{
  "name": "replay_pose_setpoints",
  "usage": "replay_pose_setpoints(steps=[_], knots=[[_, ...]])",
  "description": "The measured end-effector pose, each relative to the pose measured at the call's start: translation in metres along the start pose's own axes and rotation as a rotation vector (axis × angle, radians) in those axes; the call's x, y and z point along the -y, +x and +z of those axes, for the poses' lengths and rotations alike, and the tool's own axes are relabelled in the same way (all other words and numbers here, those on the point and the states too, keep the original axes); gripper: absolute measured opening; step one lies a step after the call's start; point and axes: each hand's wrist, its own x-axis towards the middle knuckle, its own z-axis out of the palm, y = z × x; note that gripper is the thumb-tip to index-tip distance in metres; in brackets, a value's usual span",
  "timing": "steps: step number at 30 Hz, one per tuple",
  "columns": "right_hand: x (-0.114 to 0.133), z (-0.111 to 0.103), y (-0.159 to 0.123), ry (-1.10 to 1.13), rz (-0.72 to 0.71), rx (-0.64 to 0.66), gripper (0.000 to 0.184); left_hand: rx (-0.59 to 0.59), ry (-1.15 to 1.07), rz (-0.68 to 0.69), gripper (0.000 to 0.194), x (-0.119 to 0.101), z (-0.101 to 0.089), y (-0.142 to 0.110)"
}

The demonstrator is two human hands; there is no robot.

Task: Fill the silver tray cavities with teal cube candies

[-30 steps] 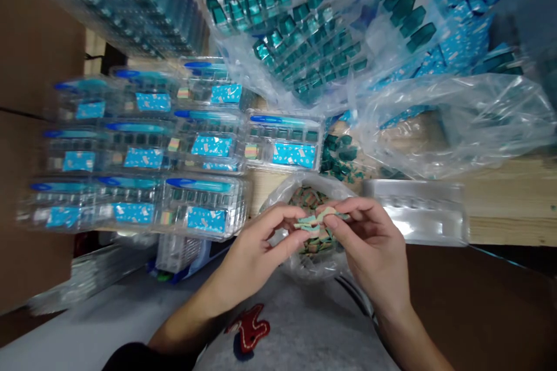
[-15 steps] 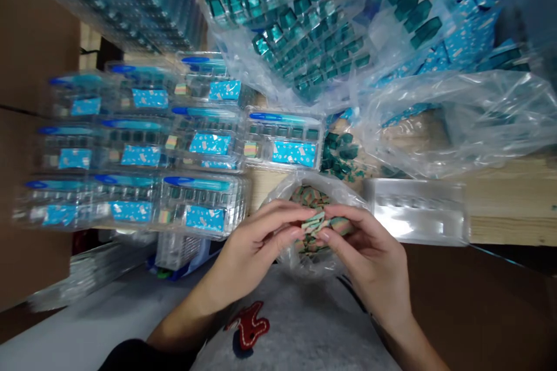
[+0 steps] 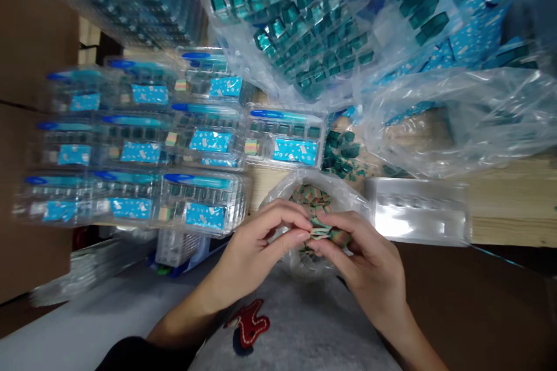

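Observation:
Over an open plastic bag [image 3: 278,185], my left hand [image 3: 263,237] and my right hand [image 3: 365,243] meet fingertip to fingertip. Between them are small thin striped pieces [image 3: 321,232] in pale green and cream, pinched by thumb and forefinger of each hand. What they are I cannot tell for certain. The bag is full of similar green and orange striped pieces [image 3: 311,192]. Just behind it lies a clear plastic tray [image 3: 285,138] with a blue pen, a striped block, a blue patterned packet and dark green pieces.
Filled clear trays [image 3: 204,197] stand in stacked rows on the left. To the right is an unfilled clear tray [image 3: 420,208]. Loose green pieces [image 3: 343,148] lie behind the bag. Farther back are bagged green pieces [image 3: 313,40], blue packets [image 3: 470,35] and tall tray stacks [image 3: 130,0].
The pinched pieces have turned and moved slightly down and right, their thin edges now facing me. Both hands have shifted a little, still together over the bag.

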Motion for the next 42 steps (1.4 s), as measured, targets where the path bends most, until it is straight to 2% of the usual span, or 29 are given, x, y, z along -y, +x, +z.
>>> replay_pose_setpoints(steps=[6, 13, 18, 22, 26, 31, 35, 42], knots=[[-0.001, 0.002, -0.001, 0.016, 0.016, -0.028, 0.021, -0.048, 0.121, 0.117, 0.009, 0.004, 0.004, -0.001], [-0.003, 0.007, -0.002, 0.233, 0.099, -0.063, 0.02, -0.086, 0.16, 0.154, 0.011, 0.009, 0.006, -0.001], [-0.005, 0.012, -0.006, 0.327, 0.132, -0.107, 0.021, -0.089, 0.157, 0.105, 0.012, 0.012, 0.006, -0.001], [-0.007, 0.01, -0.008, 0.3, 0.12, -0.094, 0.026, -0.037, 0.137, 0.08, 0.014, 0.012, 0.002, 0.001], [-0.006, 0.005, -0.007, 0.286, 0.152, -0.05, 0.029, -0.004, 0.141, 0.128, 0.011, 0.012, -0.002, 0.003], [-0.003, 0.006, -0.007, 0.244, 0.142, -0.082, 0.033, -0.069, 0.113, 0.211, 0.007, 0.014, -0.001, 0.001], [-0.003, 0.008, -0.01, 0.211, 0.089, -0.112, 0.042, -0.11, 0.151, 0.214, 0.007, 0.014, 0.002, -0.002], [-0.002, 0.012, -0.009, 0.147, 0.029, -0.1, 0.038, -0.199, 0.143, 0.217, 0.011, 0.015, 0.01, -0.004]])
